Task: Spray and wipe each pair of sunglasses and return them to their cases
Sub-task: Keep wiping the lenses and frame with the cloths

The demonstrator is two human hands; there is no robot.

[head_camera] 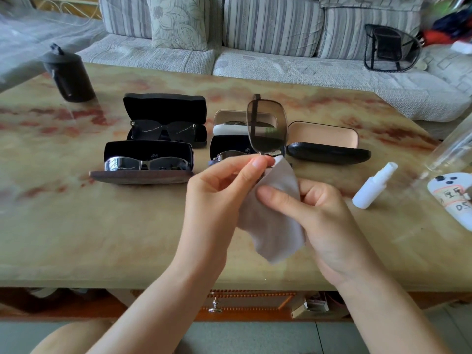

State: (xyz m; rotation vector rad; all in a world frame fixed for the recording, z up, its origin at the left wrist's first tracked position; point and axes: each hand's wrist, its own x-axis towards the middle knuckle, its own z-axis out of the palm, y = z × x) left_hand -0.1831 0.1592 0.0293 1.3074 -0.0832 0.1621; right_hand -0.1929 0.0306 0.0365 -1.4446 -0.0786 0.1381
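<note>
From the head camera, we hold the grey-tinted, thin-framed sunglasses [267, 126] up over the middle of the cream and red marbled bench [102, 226], in front of the row of cases. The left hand [219, 190] pinches the frame at its lower end, its fingers [255, 165] closed tight on the rim beside the upper lens. The right hand [324, 221] has its fingers curled round a pale grey soft cloth [270, 213], bunched against the lower half of the pair, which is hidden.

The sunglasses stand on end: their long axis runs near vertical, one lens on top and facing us, with a dark temple arm showing through it, so we judge them folded.

We judge the pair light, with a thin frame that flexes and lenses that smear or scratch readily. They are best held by the rim or bridge with bare skin off the glass, and only the cloth should press on the lens.

The open black hard case with a pink lining [327, 143] lies just right of the pair and holds nothing, so we take it for their home. The open black case with black sunglasses [166, 118] and the other cases to the left each hold a pair. The white plastic spray bottle [373, 187] lies on its side near the right hand.
</note>
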